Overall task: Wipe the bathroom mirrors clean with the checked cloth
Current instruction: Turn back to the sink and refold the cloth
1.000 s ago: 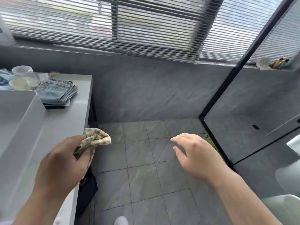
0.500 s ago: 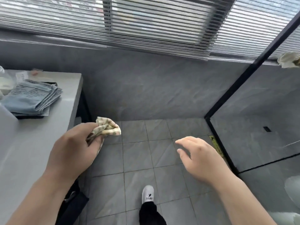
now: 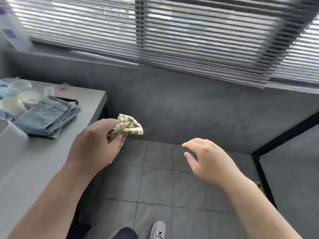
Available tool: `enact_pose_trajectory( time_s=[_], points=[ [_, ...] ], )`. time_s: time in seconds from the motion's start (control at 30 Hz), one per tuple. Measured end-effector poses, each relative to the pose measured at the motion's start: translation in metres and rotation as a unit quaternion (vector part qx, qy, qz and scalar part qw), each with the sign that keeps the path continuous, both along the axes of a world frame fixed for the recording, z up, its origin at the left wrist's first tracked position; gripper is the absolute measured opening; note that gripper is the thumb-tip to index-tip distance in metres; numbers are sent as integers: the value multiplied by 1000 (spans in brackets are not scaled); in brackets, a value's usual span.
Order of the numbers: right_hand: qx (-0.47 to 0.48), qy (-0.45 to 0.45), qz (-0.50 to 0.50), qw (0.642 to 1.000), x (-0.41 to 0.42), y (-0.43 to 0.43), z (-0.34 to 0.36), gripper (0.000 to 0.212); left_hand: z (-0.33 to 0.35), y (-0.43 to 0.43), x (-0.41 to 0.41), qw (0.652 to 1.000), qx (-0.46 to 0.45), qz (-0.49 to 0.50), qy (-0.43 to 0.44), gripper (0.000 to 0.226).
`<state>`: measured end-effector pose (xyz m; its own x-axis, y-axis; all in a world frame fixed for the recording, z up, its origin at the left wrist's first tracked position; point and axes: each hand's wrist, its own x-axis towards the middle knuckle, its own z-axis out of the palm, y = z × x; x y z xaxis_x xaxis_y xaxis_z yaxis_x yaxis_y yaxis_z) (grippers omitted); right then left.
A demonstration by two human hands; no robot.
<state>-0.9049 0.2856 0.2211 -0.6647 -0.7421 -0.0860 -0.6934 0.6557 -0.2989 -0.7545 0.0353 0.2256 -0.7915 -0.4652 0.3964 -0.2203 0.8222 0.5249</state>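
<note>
My left hand [image 3: 94, 144] grips the crumpled checked cloth [image 3: 129, 125], cream with faint green squares, in the air beside the end of the grey counter [image 3: 43, 163]. A bunch of the cloth sticks out past my fingers to the right. My right hand [image 3: 209, 160] hovers over the tiled floor with relaxed fingers and holds nothing. No mirror shows in this view.
Folded blue towels [image 3: 49, 116] and pale containers [image 3: 15, 100] lie on the counter, with a white basin edge [image 3: 10, 133] at far left. Slatted blinds [image 3: 172, 35] cover the window ahead. A black-framed glass partition [image 3: 262, 152] stands at right. My white shoe [image 3: 158, 230] is on the grey floor tiles.
The view has tilted up and swung toward the window. My left hand with the cloth has risen and moved right past the counter's end. My right hand stays out, fingers relaxed.
</note>
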Motion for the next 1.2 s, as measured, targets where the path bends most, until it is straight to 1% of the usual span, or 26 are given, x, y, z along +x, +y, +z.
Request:
enact_pose_trajectory(
  time_s=[0.27, 0.37, 0.6, 0.7, 0.8, 0.9, 1.0, 1.13, 1.2],
  points=[
    [-1, -13, 45, 999, -53, -46, -13, 30, -19, -39, -36, 998, 25, 65, 2, 8],
    [-5, -1, 59, 998, -79, -72, -17, 30, -28, -58, -52, 996, 37, 78, 5, 9],
    [14, -2, 118, 993, -132, -159, -26, 30, -53, -119, -95, 984, 97, 151, -12, 14],
    [33, 2, 152, 988, -158, -205, -27, 30, -57, -154, -111, 979, 121, 167, 1, 20],
    [42, 1, 188, 981, -178, -251, -25, 28, -59, -188, -125, 972, 127, 198, -3, 20],
    [30, 7, 204, 979, -194, -288, -22, 26, -55, -216, -141, 969, 131, 209, -16, 15],
    [8, 7, 218, 976, -209, -322, -21, 25, -51, -240, -153, 963, 135, 235, -8, 12],
    [-17, 14, 258, 966, -232, -358, -25, 22, -50, -251, -161, 956, 125, 265, -14, 12],
    [-24, 20, 286, 958, -245, -379, -25, 21, -51, -255, -162, 945, 126, 300, -32, 11]
  ],
)
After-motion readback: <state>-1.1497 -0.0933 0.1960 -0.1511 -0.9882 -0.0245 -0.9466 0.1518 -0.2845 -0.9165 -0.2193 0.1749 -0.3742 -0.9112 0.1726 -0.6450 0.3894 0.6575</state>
